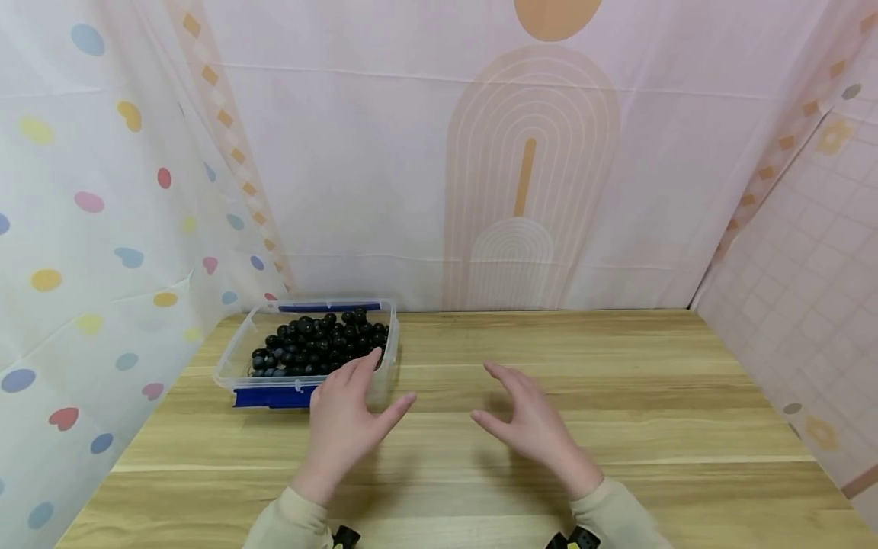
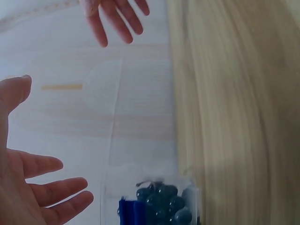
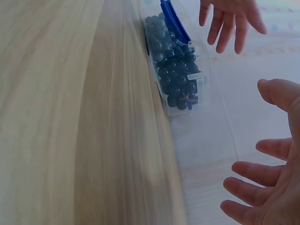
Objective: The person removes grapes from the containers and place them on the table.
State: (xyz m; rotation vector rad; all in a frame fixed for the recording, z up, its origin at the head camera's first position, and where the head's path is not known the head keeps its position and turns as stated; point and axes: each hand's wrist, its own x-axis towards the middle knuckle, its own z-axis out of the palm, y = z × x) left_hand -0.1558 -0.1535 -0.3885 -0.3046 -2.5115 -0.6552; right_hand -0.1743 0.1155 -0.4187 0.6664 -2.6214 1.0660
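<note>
A clear plastic box (image 1: 236, 358) with blue clips stands at the back left of the table, filled with dark round grapes (image 1: 312, 343). In the head view my left hand (image 1: 343, 419) hovers in front of the box's right part and hides that corner, its fingers spread and holding nothing. My right hand (image 1: 531, 423) is held over the middle of the table, thumb and fingers apart, palm turned toward the left hand. The right wrist view shows the box (image 3: 180, 111) from its side, with the grapes (image 3: 176, 77) visible through the wall.
The wooden table (image 1: 617, 381) reaches back to a pale printed curtain (image 1: 377, 191). A dotted curtain (image 1: 89, 229) lines the left side, and a checked one (image 1: 816, 267) the right. Dark devices (image 1: 579, 537) are worn at both wrists.
</note>
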